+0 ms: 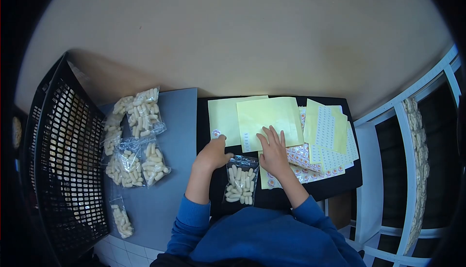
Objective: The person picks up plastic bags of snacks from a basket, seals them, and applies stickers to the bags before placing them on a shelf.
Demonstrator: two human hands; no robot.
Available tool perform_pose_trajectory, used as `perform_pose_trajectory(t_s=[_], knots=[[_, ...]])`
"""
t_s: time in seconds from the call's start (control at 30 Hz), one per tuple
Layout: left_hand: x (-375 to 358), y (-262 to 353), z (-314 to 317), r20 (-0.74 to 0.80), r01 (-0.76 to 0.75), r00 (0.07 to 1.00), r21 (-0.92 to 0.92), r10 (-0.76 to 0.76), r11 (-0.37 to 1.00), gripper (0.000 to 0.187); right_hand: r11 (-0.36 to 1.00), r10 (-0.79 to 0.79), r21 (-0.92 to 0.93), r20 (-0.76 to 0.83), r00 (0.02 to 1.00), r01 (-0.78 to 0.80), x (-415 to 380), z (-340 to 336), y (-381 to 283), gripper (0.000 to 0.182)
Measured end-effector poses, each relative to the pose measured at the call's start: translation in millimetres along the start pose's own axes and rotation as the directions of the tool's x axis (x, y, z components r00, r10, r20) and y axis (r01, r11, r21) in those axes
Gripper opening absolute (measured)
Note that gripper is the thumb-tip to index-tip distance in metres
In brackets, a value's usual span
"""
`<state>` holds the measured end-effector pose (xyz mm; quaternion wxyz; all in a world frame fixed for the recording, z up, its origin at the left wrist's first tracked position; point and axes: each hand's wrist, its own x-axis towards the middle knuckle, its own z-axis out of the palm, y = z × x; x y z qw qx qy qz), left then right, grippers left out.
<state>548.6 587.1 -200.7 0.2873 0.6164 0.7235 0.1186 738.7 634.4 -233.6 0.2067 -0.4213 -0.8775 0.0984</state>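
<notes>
A clear zip bag of white capsules (240, 181) lies on the black mat (349, 179) right in front of me. My left hand (213, 154) rests at the bag's upper left corner, fingers curled, near a small round sticker (216, 133) on a yellow sheet (224, 120). My right hand (273, 151) lies flat with fingers spread on another yellow sticker sheet (269, 116), just right of the bag's top edge. Whether either hand pinches anything is not visible.
Several filled capsule bags (138, 143) are piled on the grey board (179, 121) at the left, one more (121, 220) near its front edge. A black mesh basket (63, 160) stands far left. Sticker sheets (327, 138) overlap at the right. A white shelf frame (412, 155) stands at right.
</notes>
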Motion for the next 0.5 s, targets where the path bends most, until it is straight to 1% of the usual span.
perform_pose_trajectory(t_s=[0.03, 0.07, 0.1, 0.13, 0.17, 0.2, 0.23, 0.27, 0.3, 0.33, 0.37, 0.4, 0.43, 0.47, 0.5], knots=[[2.2, 1.3, -1.8, -0.002, -0.002, 1.000, 0.000, 0.002, 1.000, 0.045, 1.000, 0.008, 0.017, -0.019, 1.000, -0.008, 1.3, 6.5, 2.4, 0.042], [4.9, 3.1, -4.7, -0.061, -0.022, 0.998, -0.135, 0.014, 0.991, 0.044, 1.000, 0.007, 0.017, -0.022, 1.000, -0.006, 2.2, 8.8, 4.3, 0.042], [7.1, 4.4, -6.9, -0.120, -0.049, 0.993, -0.265, 0.018, 0.963, 0.043, 0.998, 0.026, 0.064, -0.028, 0.999, -0.024, 2.8, 10.4, 6.0, 0.038], [9.5, 5.6, -6.7, -0.122, -0.049, 0.992, -0.264, 0.017, 0.963, 0.043, 0.993, 0.045, 0.111, -0.033, 0.998, -0.041, 3.5, 11.6, 7.4, 0.034], [12.2, 7.5, -5.0, -0.121, -0.038, 0.993, -0.383, -0.009, 0.923, 0.042, 0.993, 0.044, 0.112, -0.034, 0.998, -0.040, 5.3, 10.6, 7.6, 0.034], [14.4, 10.8, -3.8, -0.116, -0.029, 0.993, -0.497, -0.034, 0.867, 0.041, 0.980, 0.070, 0.194, -0.150, 0.986, -0.040, 7.0, 8.6, 7.9, 0.028], [16.8, 15.2, -3.9, -0.001, 0.070, 0.996, -0.650, -0.094, 0.757, 0.038, 0.962, 0.105, 0.272, -0.262, 0.959, -0.030, 7.9, 6.1, 7.6, 0.022], [18.9, 20.2, 0.2, -0.001, 0.068, 0.996, -0.650, -0.091, 0.756, 0.038, 0.962, 0.105, 0.270, -0.263, 0.959, -0.031, 7.9, 3.5, 6.2, 0.022], [21.3, 24.5, 6.9, 0.040, 0.077, 0.996, -0.799, -0.075, 0.597, 0.039, 0.956, 0.081, 0.293, -0.315, 0.946, 0.015, 7.1, 0.5, 3.6, 0.020], [23.5, 25.7, 13.4, 0.077, 0.091, 0.996, -0.908, -0.051, 0.409, 0.039, 0.948, 0.059, 0.313, -0.366, 0.929, 0.063, 6.1, -2.8, 0.4, 0.018], [25.6, 25.4, 18.1, 0.021, -0.008, 0.997, -0.934, 0.076, 0.358, 0.043, 0.949, 0.060, 0.310, -0.368, 0.928, 0.061, 4.5, -6.4, -3.9, 0.018], [26.7, 25.3, 21.9, 0.020, -0.010, 0.997, -0.934, 0.081, 0.358, 0.043, 0.948, 0.026, 0.307, -0.351, 0.936, 0.089, 2.7, -10.5, -8.9, 0.020], [27.8, 26.1, 25.3, -0.088, -0.123, 0.988, -0.941, 0.123, 0.314, 0.043, 0.945, -0.009, 0.304, -0.333, 0.943, 0.116, 1.6, -15.5, -12.8, 0.021], [28.4, 28.4, 26.6, -0.196, -0.234, 0.967, -0.935, 0.161, 0.266, 0.043, 0.916, 0.034, 0.388, -0.314, 0.949, 0.096, 1.1, -21.1, -15.6, 0.028], [29.0, 29.2, 26.6, -0.193, -0.233, 0.967, -0.935, 0.166, 0.268, 0.043, 0.917, 0.039, 0.387, -0.318, 0.947, 0.092, 0.6, -21.4, -15.4, 0.028]])
